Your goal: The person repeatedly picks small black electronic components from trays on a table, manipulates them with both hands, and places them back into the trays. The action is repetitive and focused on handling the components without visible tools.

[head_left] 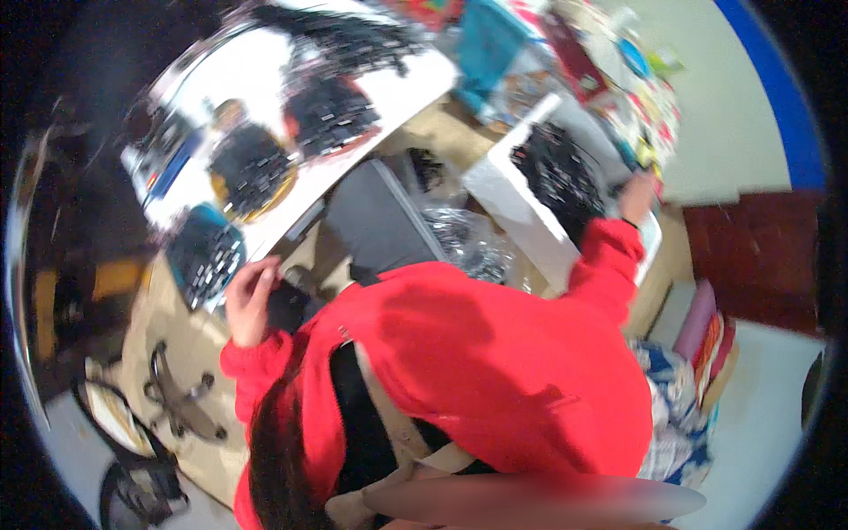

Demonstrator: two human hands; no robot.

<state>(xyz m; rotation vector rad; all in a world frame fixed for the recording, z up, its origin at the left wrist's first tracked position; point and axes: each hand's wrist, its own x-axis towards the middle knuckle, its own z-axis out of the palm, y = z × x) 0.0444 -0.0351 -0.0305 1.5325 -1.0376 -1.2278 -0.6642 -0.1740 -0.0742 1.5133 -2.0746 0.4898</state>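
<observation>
My left hand (250, 302) is raised beside the front edge of the white table, its fingers loosely bent and a little apart; nothing shows in them. Close to it is a blue tray (183, 256) holding small black pieces. My right hand (638, 196) reaches over the far right side of a white foam box (503, 205). A heap of shiny black pieces (558, 177) lies inside that box. Motion blurs the right fingers, and whether they grip anything is unclear. Something yellow (649, 155) shows just beyond them.
On the white table (402, 99) stand a yellow-rimmed tray (252, 172) and a red tray (331, 115), both full of black pieces. A grey bin (371, 216) and clear plastic bags (459, 237) sit between table and box. A wheeled chair base (181, 397) is at lower left.
</observation>
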